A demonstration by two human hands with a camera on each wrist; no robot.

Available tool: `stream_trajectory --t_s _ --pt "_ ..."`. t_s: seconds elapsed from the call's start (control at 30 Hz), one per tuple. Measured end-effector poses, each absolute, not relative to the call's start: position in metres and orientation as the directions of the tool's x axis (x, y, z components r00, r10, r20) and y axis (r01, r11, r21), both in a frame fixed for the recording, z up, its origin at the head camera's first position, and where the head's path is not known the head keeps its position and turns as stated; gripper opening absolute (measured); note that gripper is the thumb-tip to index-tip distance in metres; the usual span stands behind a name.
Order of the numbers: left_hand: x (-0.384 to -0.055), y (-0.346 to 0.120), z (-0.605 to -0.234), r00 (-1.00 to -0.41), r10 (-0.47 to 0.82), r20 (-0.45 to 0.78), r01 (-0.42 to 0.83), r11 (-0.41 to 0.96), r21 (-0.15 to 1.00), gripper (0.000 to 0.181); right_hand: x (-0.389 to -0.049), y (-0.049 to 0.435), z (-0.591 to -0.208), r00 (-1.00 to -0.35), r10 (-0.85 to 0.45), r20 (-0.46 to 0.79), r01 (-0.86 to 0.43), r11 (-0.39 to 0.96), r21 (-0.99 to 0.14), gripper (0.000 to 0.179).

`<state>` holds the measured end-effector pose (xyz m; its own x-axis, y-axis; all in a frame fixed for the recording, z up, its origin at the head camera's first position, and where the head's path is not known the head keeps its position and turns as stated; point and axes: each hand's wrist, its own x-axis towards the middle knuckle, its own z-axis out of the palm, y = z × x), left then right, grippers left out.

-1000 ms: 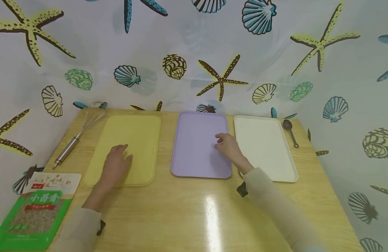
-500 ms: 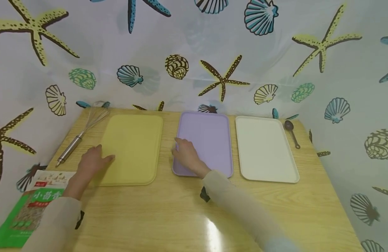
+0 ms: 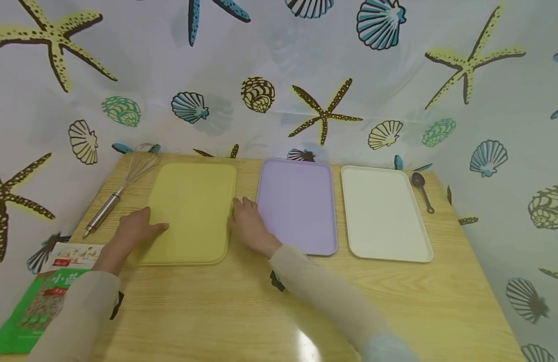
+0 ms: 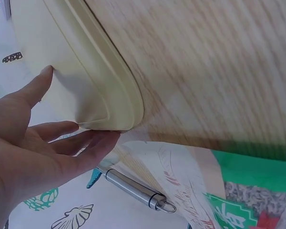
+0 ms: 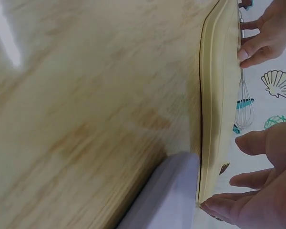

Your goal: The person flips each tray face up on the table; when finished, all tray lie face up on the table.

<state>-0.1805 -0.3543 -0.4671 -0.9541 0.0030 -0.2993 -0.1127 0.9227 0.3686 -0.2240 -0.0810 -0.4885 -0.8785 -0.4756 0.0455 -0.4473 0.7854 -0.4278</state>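
A yellow tray (image 3: 192, 213) lies on the left part of the wooden table. My left hand (image 3: 133, 234) is at its left edge; in the left wrist view the fingertips meet the outer rim, while the thumb (image 4: 35, 88) reaches over the tray's surface, spread apart from the fingers. My right hand (image 3: 252, 226) stands in the gap between the yellow tray and a purple tray (image 3: 299, 206). Its fingers are loosely bent, with the fingertips right at the yellow tray's right rim. In the right wrist view its thumb (image 5: 251, 142) is raised apart from the fingers.
A white tray (image 3: 386, 213) and a dark spoon (image 3: 422, 192) lie on the right. On the left are a whisk (image 3: 120, 188) and a green seed packet (image 3: 48, 301), partly covered by my left forearm. A patterned cloth (image 3: 279, 75) hangs behind the table (image 3: 215, 311).
My right hand has moved left, from over the purple tray's right side to the yellow tray's right rim. My left hand has shifted from over the yellow tray to its left edge.
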Motion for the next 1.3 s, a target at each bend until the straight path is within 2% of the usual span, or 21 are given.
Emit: stream_trajectory --t_s 0.17,0.4,0.53,0.7,0.97,1.3 --pt "-0.183 -0.353 -0.466 -0.957 0.009 -0.29 -0.11 0.913 0.393 0.08 -0.221 -0.093 -0.489 -0.885 -0.465 -0.014 -0.418 0.808 -0.416 0.049" --pt "-0.184 -0.351 -0.465 -0.95 0.0 -0.311 -0.134 0.903 0.409 0.083 -0.217 -0.102 -0.496 -0.887 -0.457 -0.068 -0.423 0.863 -0.275 0.054" --pt "-0.186 -0.354 -0.467 -0.955 -0.012 -0.295 -0.131 0.912 0.389 0.082 -0.215 -0.103 -0.497 -0.888 -0.454 -0.077 -0.418 0.864 -0.282 0.058" --pt "-0.186 -0.358 -0.468 -0.96 -0.02 -0.281 -0.133 0.912 0.389 0.082 -0.214 -0.103 -0.497 -0.884 -0.46 -0.085 -0.397 0.834 -0.383 0.061" --pt "-0.181 -0.356 -0.465 -0.957 -0.028 -0.289 -0.154 0.893 0.423 0.084 -0.213 -0.1 -0.504 -0.915 -0.396 -0.083 -0.249 0.714 -0.655 0.057" --pt "-0.174 -0.354 -0.467 -0.955 -0.037 -0.294 -0.175 0.872 0.457 0.085 -0.211 -0.095 -0.505 -0.924 -0.376 -0.074 -0.197 0.631 -0.751 0.055"
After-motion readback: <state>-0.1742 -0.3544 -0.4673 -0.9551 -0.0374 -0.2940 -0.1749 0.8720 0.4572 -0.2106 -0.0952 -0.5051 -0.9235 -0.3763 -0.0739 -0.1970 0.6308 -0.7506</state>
